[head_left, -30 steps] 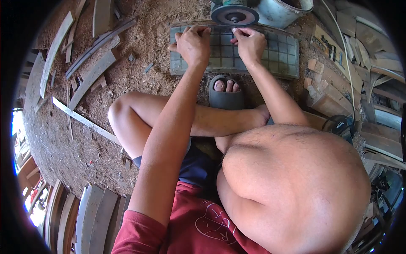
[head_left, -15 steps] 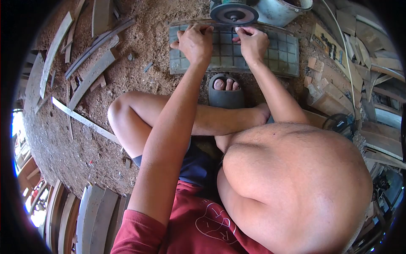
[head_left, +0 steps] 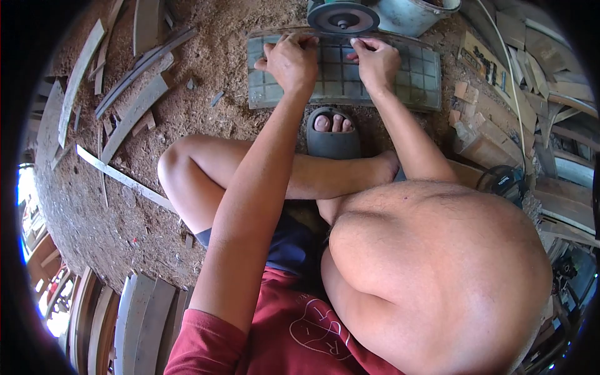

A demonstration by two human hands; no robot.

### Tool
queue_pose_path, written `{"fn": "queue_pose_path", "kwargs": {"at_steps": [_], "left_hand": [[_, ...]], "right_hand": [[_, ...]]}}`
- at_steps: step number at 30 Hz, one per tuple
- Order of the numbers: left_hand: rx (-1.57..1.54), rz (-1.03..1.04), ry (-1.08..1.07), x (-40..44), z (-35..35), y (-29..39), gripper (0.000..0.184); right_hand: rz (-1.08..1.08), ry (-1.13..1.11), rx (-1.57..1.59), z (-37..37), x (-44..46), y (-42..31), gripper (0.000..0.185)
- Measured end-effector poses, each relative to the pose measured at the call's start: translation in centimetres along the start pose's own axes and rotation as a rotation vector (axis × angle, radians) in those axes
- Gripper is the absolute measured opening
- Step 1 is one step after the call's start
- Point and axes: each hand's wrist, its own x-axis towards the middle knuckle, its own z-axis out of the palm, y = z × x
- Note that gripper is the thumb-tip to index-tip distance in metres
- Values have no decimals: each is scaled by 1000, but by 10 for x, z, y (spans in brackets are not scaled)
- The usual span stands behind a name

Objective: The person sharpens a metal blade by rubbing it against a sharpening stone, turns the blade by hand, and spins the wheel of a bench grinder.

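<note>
A ground strewn with shavings and dust (head_left: 144,222) spreads beneath a person in a red shirt (head_left: 275,344), whose legs are folded close to the body. Curved boards (head_left: 140,319) stand in a row at the lower left, and more offcuts crowd the right side. Beyond the feet, a slightly arched panel marked with a grid (head_left: 415,81) lies crosswise on the ground, under both hands. A pale bucket (head_left: 403,19) stands just past its far edge. Beside the bucket, a round grinding disc (head_left: 342,19) sits at the far edge of the panel, just ahead of the gap between the hands. A dark sandal (head_left: 334,142) covers one foot near the panel. The left hand (head_left: 292,61) and right hand (head_left: 377,61) face each other near the disc, fingers bent toward thumbs; whether the fingertips pinch something thin cannot be told.
</note>
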Motion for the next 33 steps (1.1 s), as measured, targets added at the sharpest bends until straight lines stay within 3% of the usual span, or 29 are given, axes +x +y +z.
{"fn": "queue_pose_path", "kwargs": {"at_steps": [10,33], "left_hand": [[-21,-19,-22,-1,6,3,22],[-9,-41,-51,-10,7,22,17]], "right_hand": [[32,-6,-13,-7,1,0,20],[54,9,24,-18,8,12,19]]}}
